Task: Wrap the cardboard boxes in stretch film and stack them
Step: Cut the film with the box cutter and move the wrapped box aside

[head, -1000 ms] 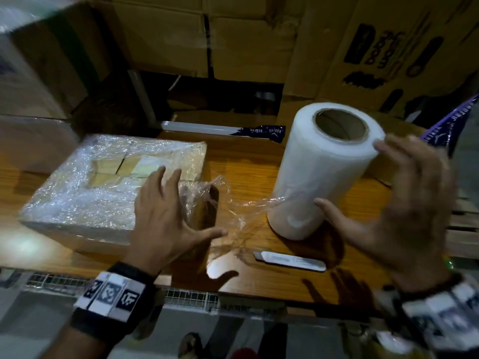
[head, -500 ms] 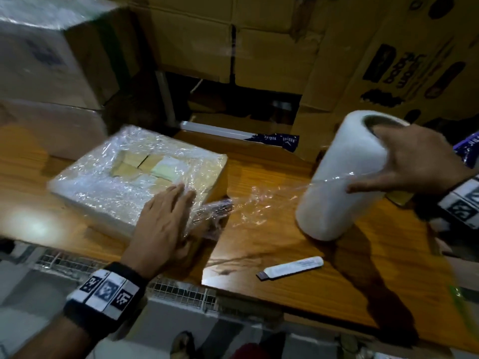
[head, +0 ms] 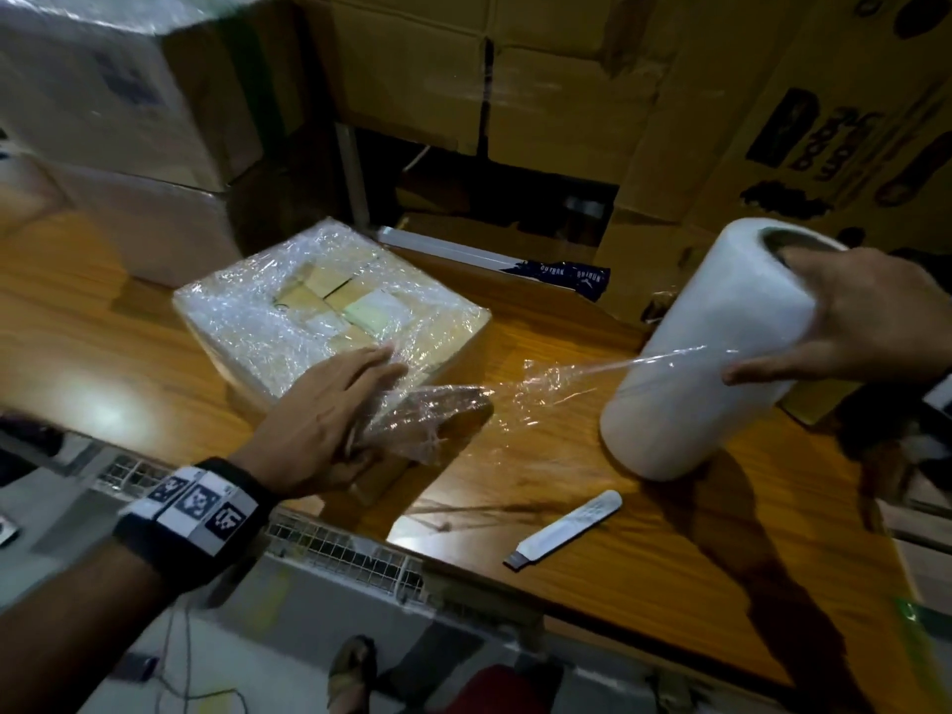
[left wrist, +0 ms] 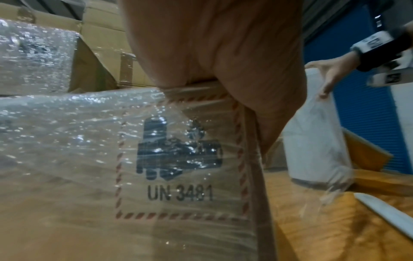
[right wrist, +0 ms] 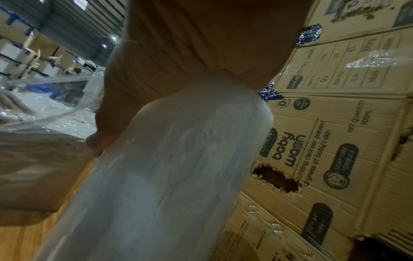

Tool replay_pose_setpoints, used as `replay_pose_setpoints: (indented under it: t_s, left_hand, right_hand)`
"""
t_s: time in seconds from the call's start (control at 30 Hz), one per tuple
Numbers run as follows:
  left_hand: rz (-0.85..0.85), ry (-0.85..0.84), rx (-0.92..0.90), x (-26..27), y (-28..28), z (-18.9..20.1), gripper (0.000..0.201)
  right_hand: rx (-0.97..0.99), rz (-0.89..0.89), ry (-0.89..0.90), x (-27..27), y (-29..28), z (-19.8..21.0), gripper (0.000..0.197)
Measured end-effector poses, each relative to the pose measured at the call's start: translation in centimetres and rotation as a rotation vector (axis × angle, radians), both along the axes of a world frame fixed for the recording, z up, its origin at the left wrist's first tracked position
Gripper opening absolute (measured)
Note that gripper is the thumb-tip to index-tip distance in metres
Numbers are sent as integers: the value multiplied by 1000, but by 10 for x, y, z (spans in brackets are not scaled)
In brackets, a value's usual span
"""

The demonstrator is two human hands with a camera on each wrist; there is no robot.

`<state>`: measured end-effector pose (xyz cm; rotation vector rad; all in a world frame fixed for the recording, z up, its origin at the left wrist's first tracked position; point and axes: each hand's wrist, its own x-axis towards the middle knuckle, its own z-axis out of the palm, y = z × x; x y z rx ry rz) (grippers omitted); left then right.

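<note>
A flat cardboard box [head: 329,311], wrapped in stretch film, lies on the wooden table [head: 644,559]. My left hand [head: 329,414] presses flat on its near right corner, fingers straight, over bunched film. From there a strand of film [head: 566,378] runs taut to the white stretch film roll [head: 711,353], which is tilted with its base on the table. My right hand [head: 845,322] grips the roll's top, fingers in the core and thumb on the side. The left wrist view shows the box side [left wrist: 178,159] marked UN 3481. The roll [right wrist: 178,167] fills the right wrist view.
A white utility knife [head: 564,528] lies near the table's front edge, below the roll. Large printed cartons [head: 566,95] stand along the back and right. Film-wrapped cartons [head: 103,95] are stacked at the left. A long flat pack [head: 463,255] lies behind the box.
My right hand went from the roll's side to its top, tilted it and drew it right, stretching the film. My left hand slid onto the box corner. The box turned slightly.
</note>
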<state>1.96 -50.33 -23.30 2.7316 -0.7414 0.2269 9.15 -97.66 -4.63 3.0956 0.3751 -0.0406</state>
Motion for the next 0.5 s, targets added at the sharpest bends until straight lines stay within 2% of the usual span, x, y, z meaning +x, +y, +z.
replay_pose_setpoints:
  t_s: [0.17,0.23,0.37,0.5]
  left_hand:
    - [-18,13,32,18,23,2,99]
    - [-22,14,34,23,35,4,98]
    - [-78,34,39,35,50,13,89]
    - [-27,23,85,42,53,14,101]
  right_hand:
    - [7,11,49,1,-19,-1,100]
    - [6,32,14,3,-26,-4,107]
    - [-124,42,-32,8,-19,-8,113]
    - [-194,46,-32,5,-14,-6,114]
